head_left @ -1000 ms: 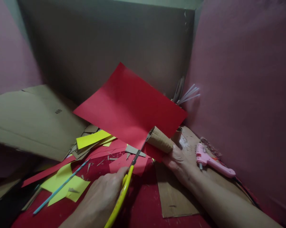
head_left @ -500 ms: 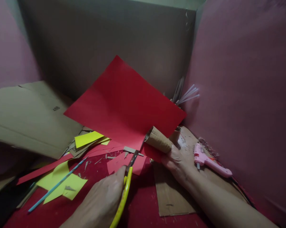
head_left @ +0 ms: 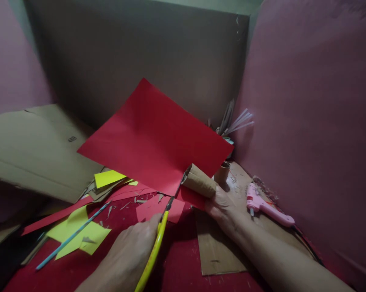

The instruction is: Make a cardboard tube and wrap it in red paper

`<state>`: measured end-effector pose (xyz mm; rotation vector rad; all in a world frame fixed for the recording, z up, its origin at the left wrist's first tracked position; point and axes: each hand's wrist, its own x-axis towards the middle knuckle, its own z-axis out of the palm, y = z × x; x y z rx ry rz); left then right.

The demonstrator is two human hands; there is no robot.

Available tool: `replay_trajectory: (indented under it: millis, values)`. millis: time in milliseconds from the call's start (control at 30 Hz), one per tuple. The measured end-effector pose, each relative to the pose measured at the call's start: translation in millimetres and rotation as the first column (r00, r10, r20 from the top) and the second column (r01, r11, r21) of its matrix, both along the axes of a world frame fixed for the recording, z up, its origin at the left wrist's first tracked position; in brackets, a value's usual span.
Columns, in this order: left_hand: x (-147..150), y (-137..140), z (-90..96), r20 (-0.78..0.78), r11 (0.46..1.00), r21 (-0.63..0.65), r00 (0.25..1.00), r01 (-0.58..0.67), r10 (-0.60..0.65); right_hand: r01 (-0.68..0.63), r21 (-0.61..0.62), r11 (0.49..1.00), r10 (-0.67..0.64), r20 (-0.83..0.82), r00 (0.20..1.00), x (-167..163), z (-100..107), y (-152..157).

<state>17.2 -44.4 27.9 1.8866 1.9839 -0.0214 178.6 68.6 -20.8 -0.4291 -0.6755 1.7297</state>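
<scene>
My left hand is closed around a pair of yellow-handled scissors. Their dark blades reach the lower edge of a large red paper sheet, at a slit beside the tube. In my right hand is a brown cardboard tube, held tilted against the sheet. A flap of the red paper hangs under the tube, near my right fingers, which are partly hidden. Beneath the scissors lies a smaller red paper piece.
A pink glue gun lies at right near another cardboard tube. Below my right arm is a cardboard piece. Yellow paper, a blue stick and scraps lie at left. Cardboard leans behind them.
The red sheet has dipped and shifted slightly left together with the tube. The scissors have moved a little down and left, with less of their blades showing.
</scene>
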Motion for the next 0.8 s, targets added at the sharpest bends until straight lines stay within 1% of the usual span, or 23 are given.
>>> replay_trajectory:
  millis: [67, 167, 333, 433, 500, 667, 800]
  values:
    - [-2.0, -0.8, -2.6, -0.003, 1.000, 0.012, 1.000, 0.005, -0.005, -0.025, -0.006, 1.000, 0.025, -0.011, 1.000, 0.2, -1.1, 1.2]
    - [-2.5, -2.1, -5.1, 0.033, 1.000, 0.029, 0.999, -0.013, 0.012, 0.024, 0.010, 1.000, -0.024, -0.013, 1.000, 0.3, -1.9, 0.9]
    - [1.9, -2.1, -6.9, 0.175, 0.995, 0.023, 0.980, -0.101, 0.095, 0.139, 0.046, 0.989, -0.139, -0.010, 0.990, -0.8, 2.1, -5.6]
    - [4.0, -0.9, -7.4, 0.213, 0.986, 0.012, 0.964, -0.169, 0.162, 0.135, 0.074, 0.988, -0.138, 0.030, 0.990, -0.8, 4.8, -7.9]
    - [4.5, 0.2, -6.7, 0.193, 0.984, 0.010, 0.966, -0.179, 0.173, 0.106, 0.083, 0.991, -0.110, 0.048, 0.993, 0.0, 5.1, -8.6]
    - [3.3, 1.4, -4.3, 0.066, 0.996, 0.025, 0.995, -0.081, 0.079, 0.123, 0.099, 0.987, -0.126, 0.026, 0.992, 1.8, 2.9, -9.9]
    - [1.8, 0.3, -7.2, 0.025, 0.998, 0.040, 0.999, -0.044, 0.043, 0.015, 0.084, 0.996, -0.017, 0.013, 1.000, 1.7, -2.7, -5.9]
